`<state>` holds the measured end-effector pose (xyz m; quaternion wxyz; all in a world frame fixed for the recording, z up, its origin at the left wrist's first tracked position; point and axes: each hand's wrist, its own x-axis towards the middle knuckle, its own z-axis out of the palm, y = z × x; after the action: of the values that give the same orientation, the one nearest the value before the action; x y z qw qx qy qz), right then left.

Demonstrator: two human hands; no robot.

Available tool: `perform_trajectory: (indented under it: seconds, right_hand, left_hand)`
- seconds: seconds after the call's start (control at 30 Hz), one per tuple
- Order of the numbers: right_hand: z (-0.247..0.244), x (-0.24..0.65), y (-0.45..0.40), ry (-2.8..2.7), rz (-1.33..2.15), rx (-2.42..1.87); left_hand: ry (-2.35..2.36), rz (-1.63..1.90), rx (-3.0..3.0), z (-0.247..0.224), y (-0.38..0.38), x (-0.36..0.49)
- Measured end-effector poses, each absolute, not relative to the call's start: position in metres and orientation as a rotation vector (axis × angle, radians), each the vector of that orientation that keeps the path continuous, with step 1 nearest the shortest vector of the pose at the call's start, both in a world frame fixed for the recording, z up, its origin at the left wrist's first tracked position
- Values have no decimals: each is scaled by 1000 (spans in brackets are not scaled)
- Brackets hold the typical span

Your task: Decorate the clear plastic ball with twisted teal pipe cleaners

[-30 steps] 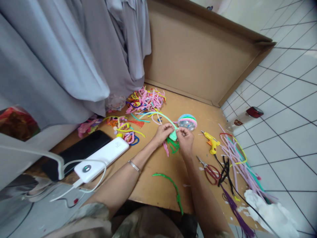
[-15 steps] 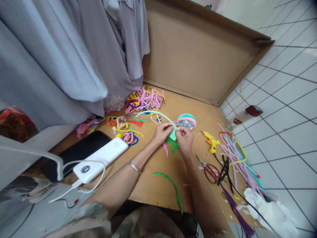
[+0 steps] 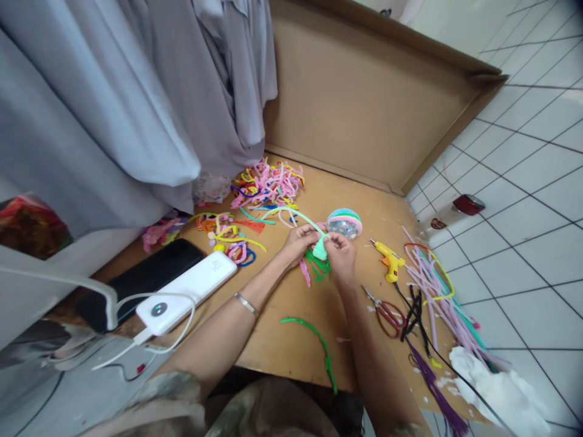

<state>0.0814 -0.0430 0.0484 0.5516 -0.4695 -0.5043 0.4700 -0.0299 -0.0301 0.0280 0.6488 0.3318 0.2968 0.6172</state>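
Note:
Over the middle of the table, my left hand (image 3: 301,244) and my right hand (image 3: 341,250) pinch a mint green pipe cleaner (image 3: 300,215) between them. Its near end is wound into a small tight bundle (image 3: 320,249), and its loose end arches up and away to the left. Green pipe cleaner pieces (image 3: 320,269) and a pink strip (image 3: 305,273) lie just under my hands. A round clear container (image 3: 344,224) with coloured bands round its top stands just beyond my right hand. Closer to me lies a curved green pipe cleaner (image 3: 319,340).
Right of my arm lie a yellow glue gun (image 3: 388,260), red-handled scissors (image 3: 389,317), lilac pipe cleaners (image 3: 437,291) and a purple tassel (image 3: 437,394). A pink pile (image 3: 268,185) sits at the back. A white power bank (image 3: 186,294) and black phone (image 3: 150,276) are left.
The mint pipe cleaner's loose end has swung slightly right, and its wound bundle has turned a little and shows more. Both hands stay nearly in place.

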Motion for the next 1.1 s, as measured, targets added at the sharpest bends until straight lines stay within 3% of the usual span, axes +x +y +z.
perform_trajectory:
  seconds: [0.33, 0.7, 1.1]
  right_hand:
    - [47, 83, -42, -1151, 1172, -1042]
    - [49, 87, -40, -1106, 1068, -1081]
    - [43, 85, -40, -1145, 1030, -1074]
  left_hand:
    - [655, 1480, 730, 27, -29, -28]
    - [903, 1673, 1312, 29, -36, -27]
    - [920, 1606, 1216, 34, -39, -28]
